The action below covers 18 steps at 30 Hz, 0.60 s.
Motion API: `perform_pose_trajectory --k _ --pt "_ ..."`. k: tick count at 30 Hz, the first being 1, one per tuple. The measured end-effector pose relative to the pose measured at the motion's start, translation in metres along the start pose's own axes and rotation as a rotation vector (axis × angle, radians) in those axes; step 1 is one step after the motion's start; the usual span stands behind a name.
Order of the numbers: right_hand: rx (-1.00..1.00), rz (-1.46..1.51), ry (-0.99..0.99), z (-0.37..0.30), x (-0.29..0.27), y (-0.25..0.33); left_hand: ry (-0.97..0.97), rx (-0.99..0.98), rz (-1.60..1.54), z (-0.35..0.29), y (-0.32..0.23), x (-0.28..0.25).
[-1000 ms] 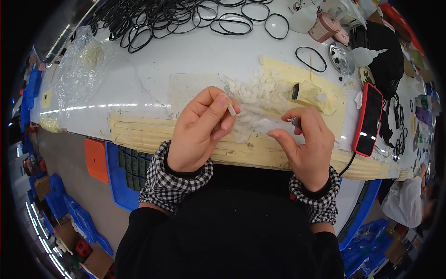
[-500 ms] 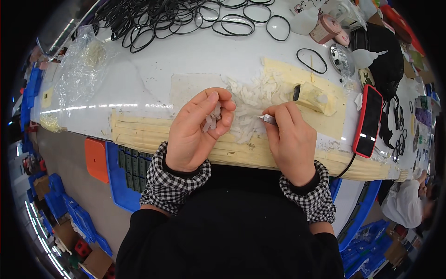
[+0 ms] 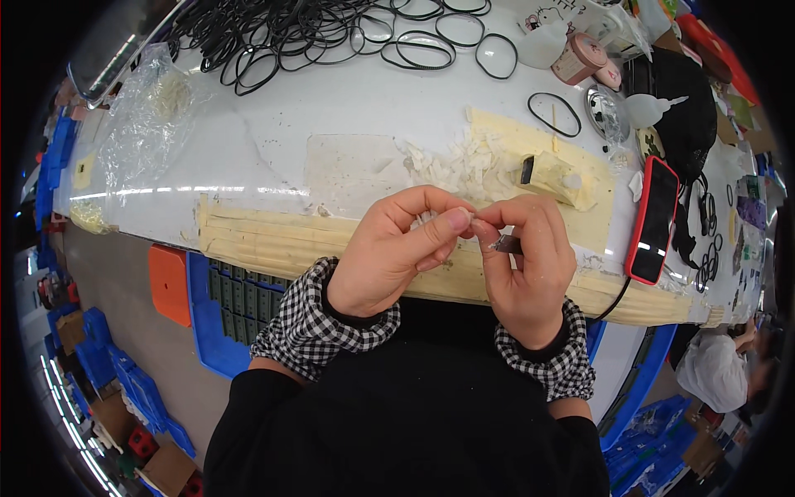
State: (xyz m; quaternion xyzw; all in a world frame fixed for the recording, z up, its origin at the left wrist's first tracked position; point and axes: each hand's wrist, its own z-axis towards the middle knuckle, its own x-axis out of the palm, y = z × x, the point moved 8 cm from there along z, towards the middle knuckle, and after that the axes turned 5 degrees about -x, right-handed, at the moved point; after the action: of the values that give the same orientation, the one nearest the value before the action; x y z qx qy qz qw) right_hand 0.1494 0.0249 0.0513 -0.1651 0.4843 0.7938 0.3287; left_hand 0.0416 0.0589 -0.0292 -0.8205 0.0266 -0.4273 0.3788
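Observation:
My left hand [image 3: 389, 253] and my right hand [image 3: 534, 269] meet fingertip to fingertip over the table's near edge. Closed fingers of the left hold small whitish translucent pieces [image 3: 426, 218], mostly hidden behind them. A small metal blade [image 3: 508, 244] lies in the closed right hand, pressed between thumb and fingers. Whatever sits between the touching fingertips is too small to make out. Just beyond the hands is a loose heap of whitish scraps [image 3: 455, 164], partly on a yellow sheet [image 3: 497, 124]. A tape-wrapped yellow block [image 3: 556, 176] with a dark end rests there too.
Black rubber loops [image 3: 273, 33] are heaped at the back, with one single loop [image 3: 554, 114] apart. To the right lies a red-cased phone [image 3: 653, 219] with a cable. Crumpled clear plastic [image 3: 153, 108] lies left. Below the table edge stands a blue crate [image 3: 217, 352].
My left hand has moved right and turned toward my right hand, so their fingertips now touch. The right hand has shifted slightly and keeps the blade; less of the left hand's pieces shows.

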Motion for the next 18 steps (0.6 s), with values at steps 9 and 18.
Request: perform_pose_trajectory --k 9,18 --pt "0.019 0.03 0.053 0.004 0.0 -0.001 -0.086 0.048 -0.063 0.002 -0.005 -0.011" --pt "-0.04 -0.001 0.238 0.001 0.009 0.002 -0.007 0.008 -0.083 0.002 -0.003 -0.003"
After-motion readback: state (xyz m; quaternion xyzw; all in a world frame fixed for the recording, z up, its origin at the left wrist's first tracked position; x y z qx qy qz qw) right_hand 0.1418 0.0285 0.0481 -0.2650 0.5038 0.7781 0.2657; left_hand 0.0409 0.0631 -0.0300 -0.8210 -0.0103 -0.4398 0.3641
